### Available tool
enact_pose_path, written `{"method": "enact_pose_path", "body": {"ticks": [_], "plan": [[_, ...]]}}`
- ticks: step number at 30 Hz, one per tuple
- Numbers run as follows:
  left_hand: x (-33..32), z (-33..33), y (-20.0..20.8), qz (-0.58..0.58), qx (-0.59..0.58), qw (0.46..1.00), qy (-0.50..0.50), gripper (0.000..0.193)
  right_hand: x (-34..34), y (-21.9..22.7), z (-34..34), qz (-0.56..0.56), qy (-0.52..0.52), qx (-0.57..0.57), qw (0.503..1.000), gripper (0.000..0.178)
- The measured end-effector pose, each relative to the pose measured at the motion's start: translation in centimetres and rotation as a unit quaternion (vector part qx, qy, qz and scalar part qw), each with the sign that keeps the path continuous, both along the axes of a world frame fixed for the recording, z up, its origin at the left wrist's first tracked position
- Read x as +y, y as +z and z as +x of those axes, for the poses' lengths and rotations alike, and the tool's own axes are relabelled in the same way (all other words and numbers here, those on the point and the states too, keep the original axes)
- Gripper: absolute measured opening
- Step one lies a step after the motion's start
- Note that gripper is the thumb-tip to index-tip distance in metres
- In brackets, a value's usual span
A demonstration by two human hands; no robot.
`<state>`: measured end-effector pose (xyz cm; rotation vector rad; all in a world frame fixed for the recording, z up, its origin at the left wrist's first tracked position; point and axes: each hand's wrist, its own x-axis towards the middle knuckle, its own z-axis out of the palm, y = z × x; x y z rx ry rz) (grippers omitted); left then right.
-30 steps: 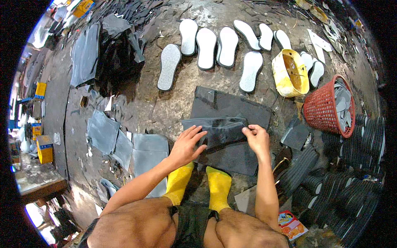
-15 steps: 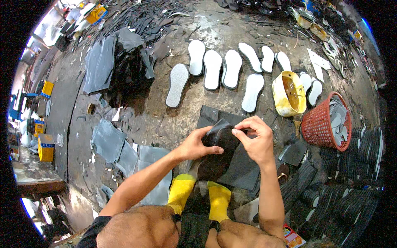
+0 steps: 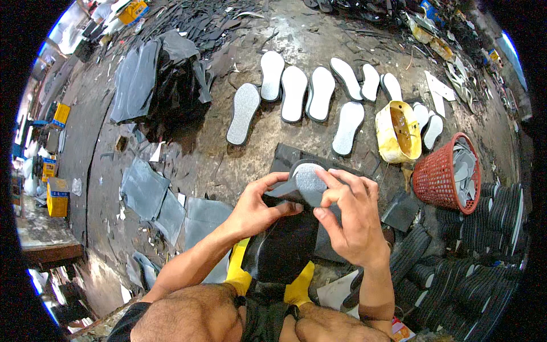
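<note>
A shoe sole with a speckled pale-grey face and a dark rim is held up in front of me. A thin black sheet hangs below it, between my knees. My left hand is closed on the black sheet at the sole's left side, thumb toward me. My right hand pinches the sole from the right, with fingertips on its pale face and the thumb near its lower edge. Behind the sheet, the far part of the sole is hidden.
Several pale soles lie on the floor ahead, beside a yellow container of amber glue-like stuff. A red basket of grey scraps leans at the right, above stacked black soles. Grey sheets lie left; a black sheet pile stands farther off.
The black sheet has folded down toward me and the sole's pale face has come into view. My right hand has moved lower, its fingers now on that face.
</note>
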<state>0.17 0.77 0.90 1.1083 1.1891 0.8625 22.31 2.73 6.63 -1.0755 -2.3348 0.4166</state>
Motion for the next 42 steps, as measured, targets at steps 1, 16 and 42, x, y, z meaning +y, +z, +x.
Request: {"method": "enact_pose_path", "body": {"ticks": [1,16,42], "plan": [[0.0,-0.1,0.2,-0.026,-0.030,0.999,-0.001,0.051,0.0,0.2,0.0,0.010,0.018,0.006,1.000,0.023],[-0.6,-0.6,0.7,-0.110,-0.132,0.984,0.045,0.100,-0.5,2.3,-1.3,0.045,0.075,0.150,0.985,0.027],[-2.1,-0.3,3.6,0.070,-0.015,0.997,0.006,0.058,1.3,-0.5,-0.3,0.035,-0.058,0.266,0.962,0.022]]}}
